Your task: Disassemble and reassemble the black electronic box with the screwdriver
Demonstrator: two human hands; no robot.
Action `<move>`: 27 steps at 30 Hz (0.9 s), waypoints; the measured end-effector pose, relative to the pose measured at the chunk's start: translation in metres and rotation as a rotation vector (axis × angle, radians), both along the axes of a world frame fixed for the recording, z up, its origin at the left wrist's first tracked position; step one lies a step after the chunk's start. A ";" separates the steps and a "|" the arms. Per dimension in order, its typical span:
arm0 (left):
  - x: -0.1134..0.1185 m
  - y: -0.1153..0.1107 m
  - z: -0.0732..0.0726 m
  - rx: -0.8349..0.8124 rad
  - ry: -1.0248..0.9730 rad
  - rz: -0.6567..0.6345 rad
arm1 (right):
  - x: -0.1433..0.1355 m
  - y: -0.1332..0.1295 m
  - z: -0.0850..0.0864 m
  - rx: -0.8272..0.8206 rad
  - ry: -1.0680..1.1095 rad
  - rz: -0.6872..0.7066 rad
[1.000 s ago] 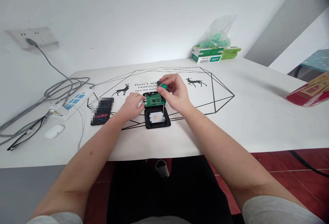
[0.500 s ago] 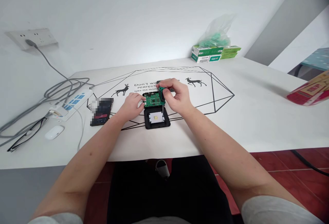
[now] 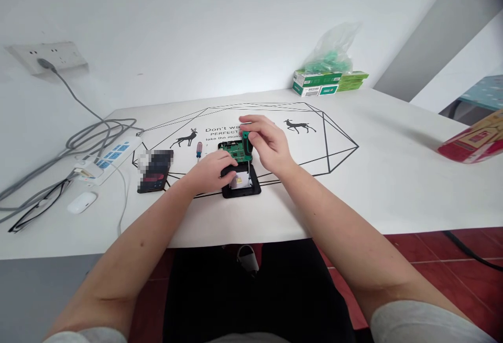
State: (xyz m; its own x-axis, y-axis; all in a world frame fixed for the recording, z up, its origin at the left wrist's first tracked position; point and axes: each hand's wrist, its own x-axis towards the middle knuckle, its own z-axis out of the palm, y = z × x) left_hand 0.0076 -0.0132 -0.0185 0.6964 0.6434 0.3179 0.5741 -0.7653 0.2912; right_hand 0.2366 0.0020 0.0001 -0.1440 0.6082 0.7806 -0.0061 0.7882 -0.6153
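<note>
I have the electronics casing (image 3: 241,193) open, screwdriving at its three o'clock seemingly unfinished, right hand (image 3: 269,142) clasping the green-handled screwdriver (image 3: 247,145), left hand (image 3: 214,172) with fingers half-curled, hold unclear.

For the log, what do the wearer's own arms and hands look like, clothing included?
Both the left hand and the right hand are ungloved, and the forearms are uncovered. The left sleeve and right sleeve are plain light grey, ending near the elbows. No watch or bracelet shows on either wrist.
</note>
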 end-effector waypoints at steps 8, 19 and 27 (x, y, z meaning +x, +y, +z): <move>0.010 -0.012 0.005 -0.119 0.161 -0.029 | -0.005 0.009 -0.007 -0.124 0.035 0.031; 0.015 -0.008 -0.002 -0.111 0.186 -0.048 | -0.002 0.005 -0.003 -0.036 0.071 0.069; 0.015 -0.009 -0.003 -0.114 0.139 -0.061 | 0.027 0.013 0.017 -0.240 -0.093 0.274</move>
